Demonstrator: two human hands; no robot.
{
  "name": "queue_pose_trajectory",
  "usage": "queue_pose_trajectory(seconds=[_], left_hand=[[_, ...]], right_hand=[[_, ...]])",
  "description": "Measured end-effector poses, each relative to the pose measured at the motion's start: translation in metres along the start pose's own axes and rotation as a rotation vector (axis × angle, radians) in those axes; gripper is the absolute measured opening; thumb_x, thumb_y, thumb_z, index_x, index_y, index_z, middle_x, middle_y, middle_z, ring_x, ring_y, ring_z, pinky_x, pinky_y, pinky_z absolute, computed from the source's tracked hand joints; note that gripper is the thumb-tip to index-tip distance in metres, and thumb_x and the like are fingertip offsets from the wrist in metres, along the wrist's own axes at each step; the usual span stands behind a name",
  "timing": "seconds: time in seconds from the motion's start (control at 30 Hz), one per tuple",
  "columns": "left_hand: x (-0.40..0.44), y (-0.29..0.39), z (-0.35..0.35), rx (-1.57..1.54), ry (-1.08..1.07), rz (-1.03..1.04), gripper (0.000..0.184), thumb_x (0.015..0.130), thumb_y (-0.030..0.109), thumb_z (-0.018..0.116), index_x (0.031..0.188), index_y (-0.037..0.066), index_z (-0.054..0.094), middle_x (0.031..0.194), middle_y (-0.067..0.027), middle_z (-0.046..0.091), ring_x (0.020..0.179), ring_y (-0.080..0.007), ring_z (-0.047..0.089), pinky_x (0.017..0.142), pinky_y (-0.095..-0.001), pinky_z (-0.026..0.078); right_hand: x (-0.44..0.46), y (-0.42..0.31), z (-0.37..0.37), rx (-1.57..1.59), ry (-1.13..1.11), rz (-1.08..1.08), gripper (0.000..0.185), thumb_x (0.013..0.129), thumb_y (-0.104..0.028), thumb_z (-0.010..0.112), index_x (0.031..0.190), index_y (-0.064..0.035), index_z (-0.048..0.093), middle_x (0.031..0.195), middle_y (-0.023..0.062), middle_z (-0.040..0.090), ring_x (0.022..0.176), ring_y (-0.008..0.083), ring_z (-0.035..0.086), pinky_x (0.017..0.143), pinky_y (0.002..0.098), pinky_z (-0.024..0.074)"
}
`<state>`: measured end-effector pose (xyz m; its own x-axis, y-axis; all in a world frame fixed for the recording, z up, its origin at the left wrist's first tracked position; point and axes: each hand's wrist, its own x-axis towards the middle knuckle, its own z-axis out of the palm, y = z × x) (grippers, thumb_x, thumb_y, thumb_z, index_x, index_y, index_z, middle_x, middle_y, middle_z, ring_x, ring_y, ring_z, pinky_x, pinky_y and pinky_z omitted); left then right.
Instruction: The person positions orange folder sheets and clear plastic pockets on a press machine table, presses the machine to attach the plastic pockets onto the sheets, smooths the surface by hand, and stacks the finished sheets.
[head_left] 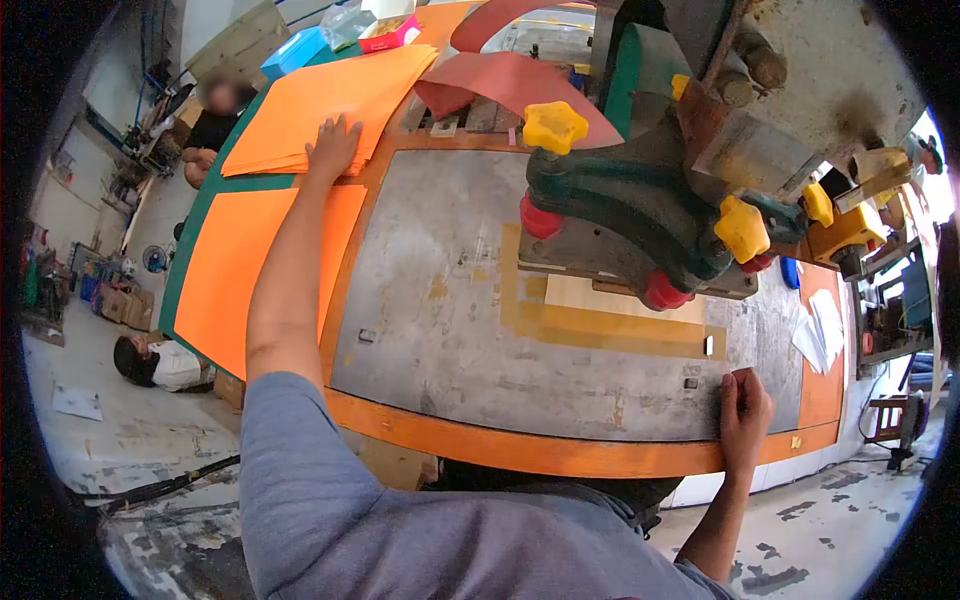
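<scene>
My left hand [335,148] lies with spread fingers on the upper stack of orange sheets [300,105], near its right edge. A second stack of orange sheets [225,275] lies below it, partly behind my forearm. My right hand [746,400] rests at the front right edge of the grey metal plate [430,300], its fingers curled; whether they hold anything is hidden. Above the plate stands a dark green press head [630,200] with yellow star knobs [555,127]. Under it, tan tape [620,335] borders a pale board [590,297].
A blue box [293,54] and a pink box [390,34] stand at the back left. White papers [820,332] lie at the right. Two other people, one at the upper left [212,125] and one at the lower left [165,363], are beyond the table.
</scene>
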<state>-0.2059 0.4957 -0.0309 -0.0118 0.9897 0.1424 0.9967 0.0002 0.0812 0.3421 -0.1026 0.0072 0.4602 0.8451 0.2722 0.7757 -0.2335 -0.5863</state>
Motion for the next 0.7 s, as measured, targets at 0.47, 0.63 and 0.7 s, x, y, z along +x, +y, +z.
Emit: queue_pose_trajectory(seconds=[0.47, 0.63, 0.7], left_hand=[[-0.070, -0.017, -0.015, -0.430, 0.172, 0.228, 0.073, 0.106, 0.048, 0.063, 0.168, 0.016, 0.041, 0.164, -0.0248, 0.050, 0.150, -0.0402, 0.051, 0.123, -0.0496, 0.040], [-0.204, -0.003, -0.082, -0.195, -0.061, 0.134, 0.058, 0.103, 0.034, 0.065, 0.153, 0.007, 0.057, 0.146, -0.0239, 0.066, 0.136, -0.0407, 0.063, 0.112, -0.0473, 0.052], [-0.256, -0.005, -0.093, -0.016, -0.047, 0.150, 0.056, 0.100, 0.035, 0.067, 0.145, 0.002, 0.063, 0.138, -0.0245, 0.070, 0.129, -0.0403, 0.067, 0.106, -0.0488, 0.055]], right_hand=[[-0.001, 0.003, -0.009, -0.036, -0.051, 0.076, 0.019, 0.104, -0.017, 0.070, 0.091, -0.0029, 0.066, 0.072, 0.0170, 0.064, 0.061, 0.0355, 0.063, 0.061, 0.0440, 0.0468], [0.000, 0.002, -0.006, 0.007, -0.005, -0.022, 0.021, 0.104, -0.018, 0.071, 0.091, -0.0033, 0.065, 0.072, 0.0169, 0.065, 0.061, 0.0355, 0.064, 0.061, 0.0437, 0.0478], [0.001, -0.006, -0.011, -0.020, -0.059, 0.065, 0.021, 0.105, -0.019, 0.071, 0.091, -0.0036, 0.065, 0.072, 0.0173, 0.066, 0.062, 0.0368, 0.065, 0.061, 0.0446, 0.0486]])
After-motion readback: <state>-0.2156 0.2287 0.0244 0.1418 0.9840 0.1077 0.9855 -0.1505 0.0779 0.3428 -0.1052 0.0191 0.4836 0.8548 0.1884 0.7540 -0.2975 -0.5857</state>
